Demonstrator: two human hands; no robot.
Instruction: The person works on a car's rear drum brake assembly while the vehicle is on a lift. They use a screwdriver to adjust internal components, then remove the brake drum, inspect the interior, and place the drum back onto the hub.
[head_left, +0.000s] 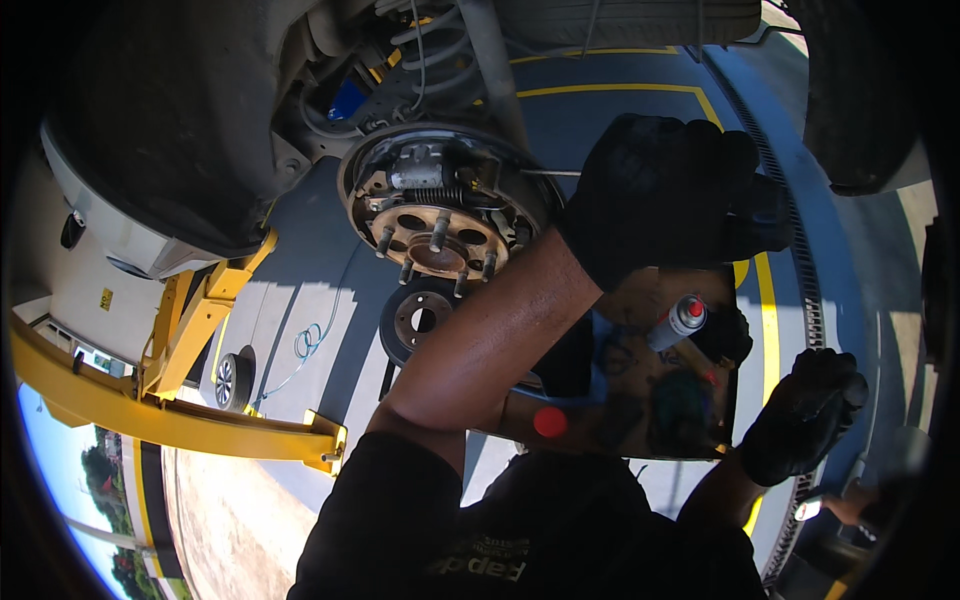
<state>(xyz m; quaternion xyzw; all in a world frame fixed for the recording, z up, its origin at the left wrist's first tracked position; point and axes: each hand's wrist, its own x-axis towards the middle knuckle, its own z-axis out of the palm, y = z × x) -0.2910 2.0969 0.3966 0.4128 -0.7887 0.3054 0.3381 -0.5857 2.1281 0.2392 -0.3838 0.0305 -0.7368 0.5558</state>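
Observation:
An opened drum brake [440, 200] hangs below the car, showing its shoes, springs, wheel cylinder and a rusty hub [425, 235] with studs. My left hand [685, 195], in a black glove, reaches across to the right of the brake. It is closed around a tool with a thin metal shaft [550, 173]; the glove hides the handle. The shaft points left, its end by the brake's right edge. My right hand [805, 418], also black-gloved, is curled up at lower right, apart from the brake. I cannot make out what it holds, if anything.
A yellow lift arm [190, 425] spans the left side. Below the brake is a round drum-like part [410, 315]. A spray can [678, 322] with a red top stands on a brown surface [635, 300]. A coil spring [430, 55] hangs above. A wheel [234, 382] lies further left.

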